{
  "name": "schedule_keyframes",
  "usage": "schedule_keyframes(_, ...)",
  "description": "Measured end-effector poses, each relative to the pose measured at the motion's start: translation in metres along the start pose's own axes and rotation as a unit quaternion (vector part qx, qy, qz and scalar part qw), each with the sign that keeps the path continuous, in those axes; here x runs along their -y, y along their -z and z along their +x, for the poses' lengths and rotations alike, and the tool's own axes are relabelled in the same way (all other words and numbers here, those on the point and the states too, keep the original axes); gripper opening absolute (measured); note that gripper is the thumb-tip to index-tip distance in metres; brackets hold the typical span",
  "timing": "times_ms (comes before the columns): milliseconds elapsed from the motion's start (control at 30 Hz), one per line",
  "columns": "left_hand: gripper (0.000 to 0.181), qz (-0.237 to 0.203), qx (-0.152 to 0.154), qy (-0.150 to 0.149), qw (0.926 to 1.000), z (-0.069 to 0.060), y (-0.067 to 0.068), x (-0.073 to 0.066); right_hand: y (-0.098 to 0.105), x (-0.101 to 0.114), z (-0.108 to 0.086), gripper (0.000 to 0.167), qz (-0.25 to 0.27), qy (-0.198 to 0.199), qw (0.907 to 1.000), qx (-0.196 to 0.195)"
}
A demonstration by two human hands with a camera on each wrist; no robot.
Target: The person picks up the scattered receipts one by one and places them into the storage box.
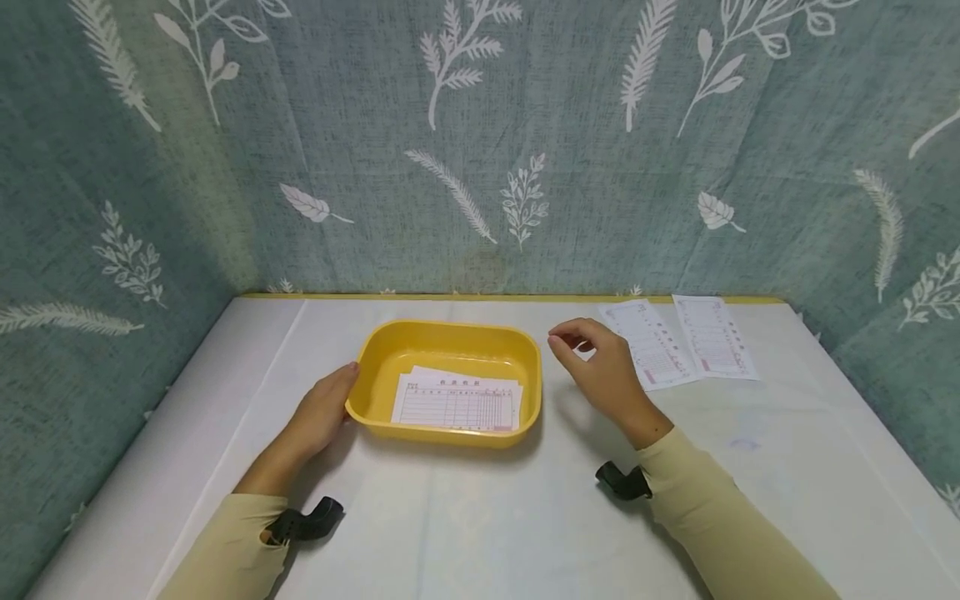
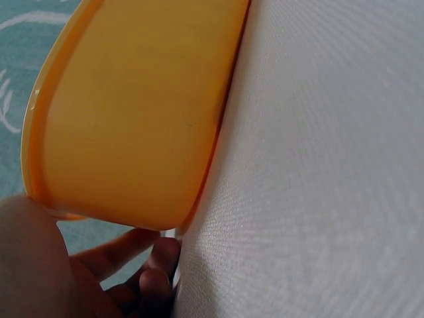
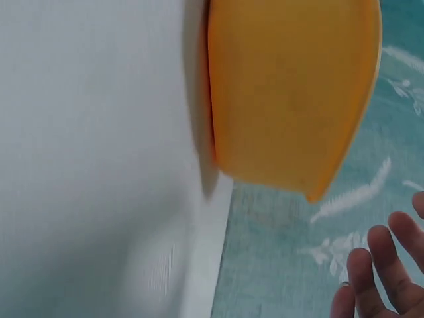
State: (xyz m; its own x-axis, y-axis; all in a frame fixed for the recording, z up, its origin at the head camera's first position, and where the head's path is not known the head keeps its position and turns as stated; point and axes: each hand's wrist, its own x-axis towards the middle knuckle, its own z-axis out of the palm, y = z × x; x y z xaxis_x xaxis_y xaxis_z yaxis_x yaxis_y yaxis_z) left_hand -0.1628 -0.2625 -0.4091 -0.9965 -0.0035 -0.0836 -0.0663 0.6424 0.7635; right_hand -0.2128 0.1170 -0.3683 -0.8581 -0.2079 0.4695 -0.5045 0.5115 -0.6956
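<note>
Nearest, 2 tan sleeves, the left sleeve (image 1: 232,550) and the right sleeve (image 1: 735,517), reached in over the white bench (image 1: 465,517), each with a black wrist device, the left device (image 1: 307,522) and the right device (image 1: 624,483), at its cuff.

Beyond them the left hand (image 1: 322,412) held the left end of the yellow tray (image 1: 442,435), thumb at the rim and fingers against the lower wall. The tray sat upright on the bench, left of the right hand. That grip seemed best kept light and steady: enough to stop the tray sliding, without tipping its contents.

Inside lay overlapping printed slips (image 1: 457,407) near the front wall; their exact count could not be told. Their edges looked slightly uneven, so setting paper down flat would probably have kept the pile neater than dropping it.

The right hand (image 1: 600,367) hovered just beside the tray's right end, fingers bent loosely toward the thumb, holding nothing that showed. For such thin paper, a gentle pinch at a free edge seemed wiser than a full grasp.

Farther right, 2 more slips, the left loose slip (image 1: 648,342) and the right loose slip (image 1: 716,337), lay side by side; handling them singly would have lessened the risk of creasing. Behind hung leaf-patterned cloth (image 1: 465,167).
</note>
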Motion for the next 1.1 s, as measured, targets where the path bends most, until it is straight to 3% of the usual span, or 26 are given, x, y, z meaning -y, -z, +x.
schedule_keyframes(733, 0.065, 0.005, 0.001, -0.004, 1.0000, 0.000, 0.000, -0.002, 0.042, -0.042, 0.007, 0.023, -0.045, -0.102, 0.9937, -0.013)
schedule_keyframes(1100, 0.063, 0.004, 0.004, 0.003, 1.0000, 0.001, 0.000, -0.001, 0.054, -0.057, 0.008, 0.026, -0.062, -0.146, 0.9873, 0.004)
